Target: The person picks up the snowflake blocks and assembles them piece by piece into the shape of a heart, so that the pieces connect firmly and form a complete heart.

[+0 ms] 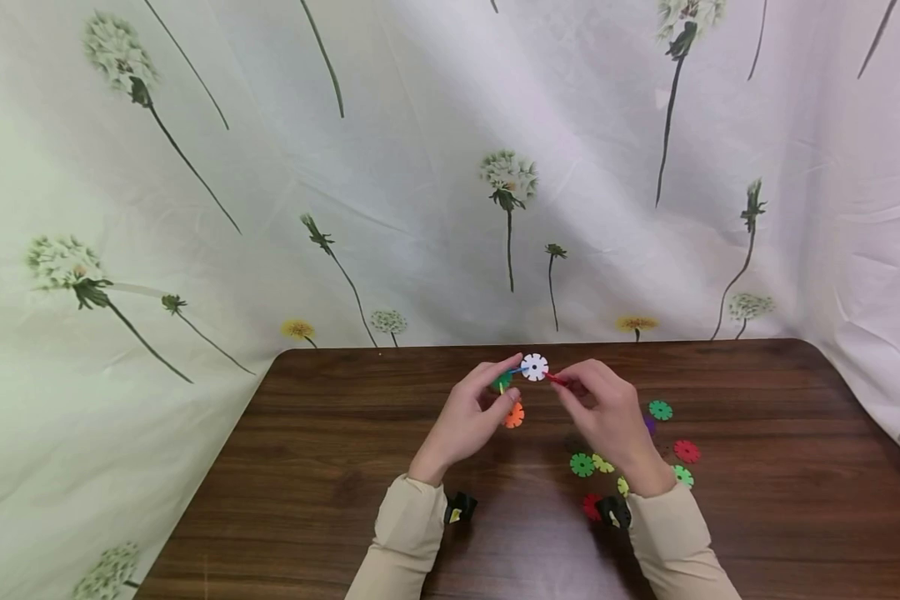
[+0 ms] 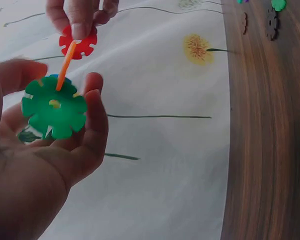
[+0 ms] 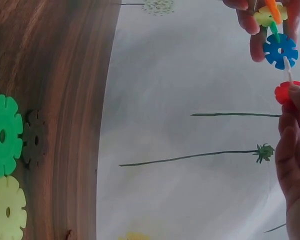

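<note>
Fingers and thumb of the left hand (image 1: 467, 410) hold a chain of slotted plastic notched discs above the table. In it are a green disc (image 2: 42, 120), a blue disc (image 3: 274, 52), a yellow disc (image 3: 262, 20) and an orange disc (image 1: 516, 417). At the chain's right end is a white disc (image 1: 542, 361), facing the head camera. The right hand (image 1: 606, 410) pinches a red disc (image 1: 556, 379) between thumb and fingers, its edge meeting the white disc. How deep their slots engage cannot be seen.
Loose discs lie on the brown wooden table (image 1: 307, 467) around the right forearm, among them a green disc (image 1: 582, 465), a red disc (image 1: 687, 452) and a dark disc (image 3: 35, 150). A flower-printed white cloth (image 1: 420, 250) hangs behind the table.
</note>
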Motion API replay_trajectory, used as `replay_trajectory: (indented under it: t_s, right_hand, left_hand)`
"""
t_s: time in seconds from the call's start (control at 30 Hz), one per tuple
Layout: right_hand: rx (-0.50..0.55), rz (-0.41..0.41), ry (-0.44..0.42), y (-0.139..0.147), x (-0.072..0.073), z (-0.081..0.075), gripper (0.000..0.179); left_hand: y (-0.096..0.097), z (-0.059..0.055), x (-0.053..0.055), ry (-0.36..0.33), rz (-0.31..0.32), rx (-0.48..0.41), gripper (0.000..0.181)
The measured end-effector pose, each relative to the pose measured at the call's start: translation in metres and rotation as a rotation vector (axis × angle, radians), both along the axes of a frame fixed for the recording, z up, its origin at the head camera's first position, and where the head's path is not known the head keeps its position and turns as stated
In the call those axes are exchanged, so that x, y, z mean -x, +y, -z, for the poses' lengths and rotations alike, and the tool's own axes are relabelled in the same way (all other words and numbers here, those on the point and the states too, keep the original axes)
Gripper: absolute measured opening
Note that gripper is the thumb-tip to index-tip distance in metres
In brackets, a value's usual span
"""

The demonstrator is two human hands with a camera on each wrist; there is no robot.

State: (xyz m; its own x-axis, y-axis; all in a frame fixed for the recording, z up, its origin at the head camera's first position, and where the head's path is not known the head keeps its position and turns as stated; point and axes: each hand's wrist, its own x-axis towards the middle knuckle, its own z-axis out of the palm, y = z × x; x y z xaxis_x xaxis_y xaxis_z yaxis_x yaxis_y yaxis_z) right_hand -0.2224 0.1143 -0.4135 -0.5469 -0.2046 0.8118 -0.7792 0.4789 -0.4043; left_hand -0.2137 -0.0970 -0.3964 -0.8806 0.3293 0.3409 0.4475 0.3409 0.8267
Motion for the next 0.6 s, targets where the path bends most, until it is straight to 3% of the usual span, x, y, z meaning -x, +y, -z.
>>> replay_trajectory:
  t_s: [0.33, 0.6]
  right_hand:
    - [-0.007, 0.028, 0.055, -0.0054, -0.0028, 0.0021, 0.018]
    - [-0.009, 0.051, 0.073, -0.0099, -0.0036, 0.0032, 0.008]
  left_hand:
    - [0.0017, 0.0025, 0.0002, 0.019, -0.067, -0.105, 0.032]
    - [0.0037, -0.0014, -0.0016, -0.011, -0.075, -0.117, 0.032]
